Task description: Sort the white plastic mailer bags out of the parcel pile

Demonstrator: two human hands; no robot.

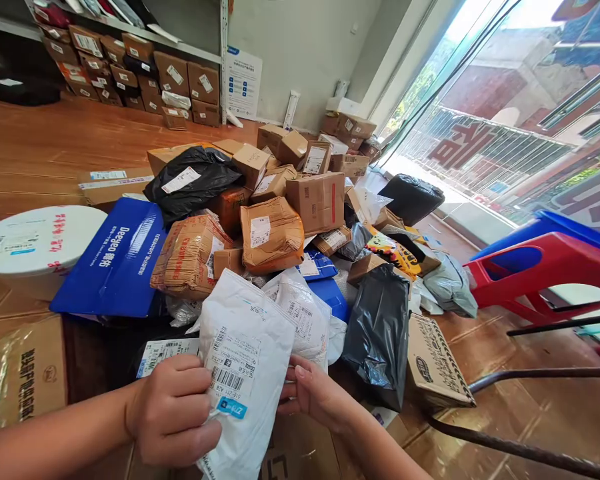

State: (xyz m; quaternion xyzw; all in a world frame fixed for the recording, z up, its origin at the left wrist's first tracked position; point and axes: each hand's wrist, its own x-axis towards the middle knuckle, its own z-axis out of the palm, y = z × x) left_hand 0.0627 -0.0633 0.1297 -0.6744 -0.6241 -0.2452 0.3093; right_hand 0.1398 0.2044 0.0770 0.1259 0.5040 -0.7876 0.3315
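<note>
left hand [173,410] and right hand [313,393] both grasping white mailer bag [245,373]; parcel pile [280,213] behind.

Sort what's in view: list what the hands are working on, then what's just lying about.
In hand: white mailer bag, held by left hand and right hand.

Lying about: black bag, blue box, brown parcel, red stool.

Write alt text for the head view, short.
Two bare hands hold a white parcel bag with a barcode label: left hand grips its left edge, right hand its right. Behind lies a floor pile of cardboard boxes, black bags and a blue box; a red stool stands right.
</note>
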